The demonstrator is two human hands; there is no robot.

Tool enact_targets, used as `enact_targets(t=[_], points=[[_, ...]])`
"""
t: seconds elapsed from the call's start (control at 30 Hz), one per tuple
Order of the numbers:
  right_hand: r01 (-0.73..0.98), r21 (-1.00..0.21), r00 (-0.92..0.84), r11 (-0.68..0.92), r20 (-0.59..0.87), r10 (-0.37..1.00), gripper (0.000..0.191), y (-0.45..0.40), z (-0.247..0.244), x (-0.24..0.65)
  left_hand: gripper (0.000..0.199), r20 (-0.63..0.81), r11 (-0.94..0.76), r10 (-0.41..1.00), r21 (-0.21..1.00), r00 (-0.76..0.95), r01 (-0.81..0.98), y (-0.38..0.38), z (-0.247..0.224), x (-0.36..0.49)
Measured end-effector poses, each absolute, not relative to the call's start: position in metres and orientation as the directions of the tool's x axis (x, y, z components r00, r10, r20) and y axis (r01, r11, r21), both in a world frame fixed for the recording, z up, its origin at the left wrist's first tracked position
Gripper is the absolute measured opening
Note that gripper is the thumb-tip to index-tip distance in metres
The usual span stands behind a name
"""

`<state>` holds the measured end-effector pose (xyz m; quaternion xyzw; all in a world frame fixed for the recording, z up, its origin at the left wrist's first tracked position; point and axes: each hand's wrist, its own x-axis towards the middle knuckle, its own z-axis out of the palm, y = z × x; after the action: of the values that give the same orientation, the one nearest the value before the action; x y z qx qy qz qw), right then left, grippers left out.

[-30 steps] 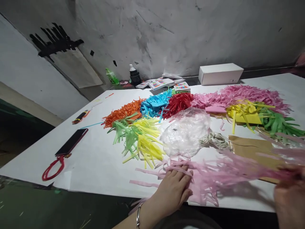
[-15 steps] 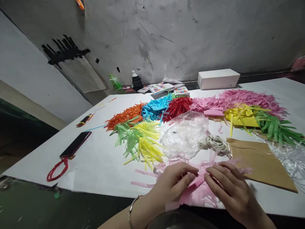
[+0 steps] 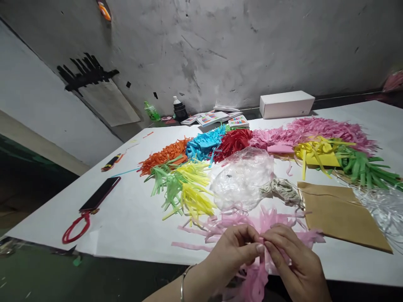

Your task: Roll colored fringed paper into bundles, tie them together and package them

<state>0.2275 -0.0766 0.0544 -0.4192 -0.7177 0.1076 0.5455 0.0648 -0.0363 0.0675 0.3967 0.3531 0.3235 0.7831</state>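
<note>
Pink fringed tissue paper is gathered at the table's front edge, its strips spreading across the tabletop and hanging toward my lap. My left hand pinches it between thumb and fingers. Close against it, my right hand is closed on the same paper, fingertips meeting the left ones at the gathered middle. Beyond the hands lie a clear plastic bag and a bundle of grey-white string. A brown cardboard piece rests to the right.
Fringed paper in orange, blue, red, pink, yellow and green lines the table's back. On the left are a phone with a red strap. A white box stands by the wall. Clear shredded strands lie far right.
My hands have come together, from spread over the pink tissue paper to pinching its middle. The paper is now bunched, with strips raised around my fingers.
</note>
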Motion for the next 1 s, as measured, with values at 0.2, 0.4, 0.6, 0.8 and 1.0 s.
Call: enact_targets(t=[0.2, 0.4, 0.6, 0.8, 1.0], points=[[0.441, -0.684, -0.049, 0.581, 0.628, 0.777, 0.040, -0.088, 0.032, 0.223, 0.039, -0.138, 0.223, 0.895, 0.962, 0.424, -0.158, -0.039, 0.062, 0.065], [0.538, -0.565, -0.158, 0.626, 0.661, 0.733, 0.048, -0.091, 0.028, 0.224, 0.019, 0.134, -0.196, 0.908, 0.974, 0.398, 0.118, -0.043, 0.060, 0.055], [0.599, -0.583, -0.140, 0.548, 0.598, 0.789, 0.020, -0.088, 0.021, 0.224, 0.023, 0.177, -0.291, 0.886, 0.932, 0.428, 0.216, -0.032, 0.064, 0.044], [0.601, -0.652, -0.100, 0.461, 0.511, 0.854, 0.018, -0.089, 0.007, 0.236, 0.017, 0.113, -0.480, 0.835, 0.628, 0.539, 0.612, 0.022, 0.050, 0.065], [0.621, -0.634, -0.106, 0.461, 0.515, 0.851, 0.017, -0.084, 0.005, 0.242, 0.022, 0.030, -0.509, 0.815, 0.516, 0.579, 0.689, 0.050, 0.017, 0.087]])
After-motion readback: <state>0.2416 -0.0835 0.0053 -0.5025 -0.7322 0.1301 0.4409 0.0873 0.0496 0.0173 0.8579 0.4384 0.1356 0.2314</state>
